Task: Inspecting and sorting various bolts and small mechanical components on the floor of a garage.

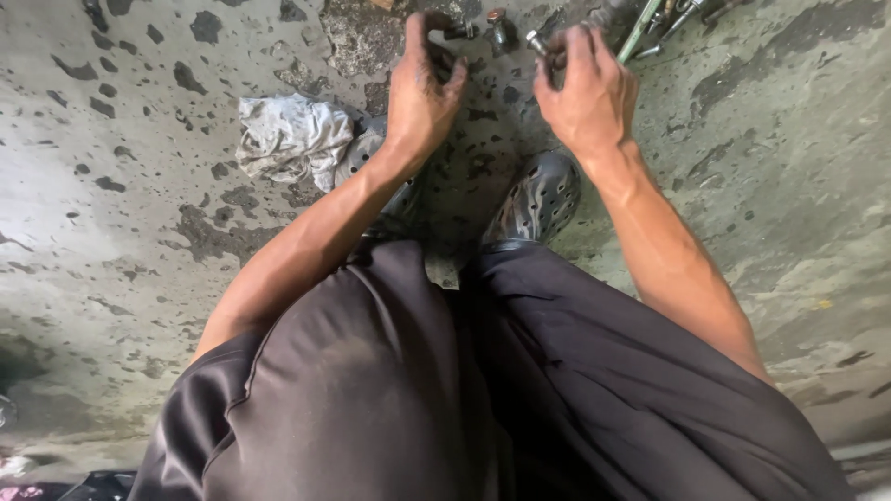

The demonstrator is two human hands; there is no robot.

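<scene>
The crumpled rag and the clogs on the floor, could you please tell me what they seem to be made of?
The rag looks like soft woven cloth, pale grey and stained: it lies in folds and creases. The clogs look like moulded rubber or foam plastic, dark grey and matte, with punched round holes, though dirt hides the finish.

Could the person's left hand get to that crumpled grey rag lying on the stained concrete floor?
Probably yes. The left hand hovers just beside the crumpled grey cloth rag, and only bare stained concrete floor lies between them. Its fingers are busy with a small dark metal part, though.

both hands [422,93] [587,93] low — fingers curled
</scene>
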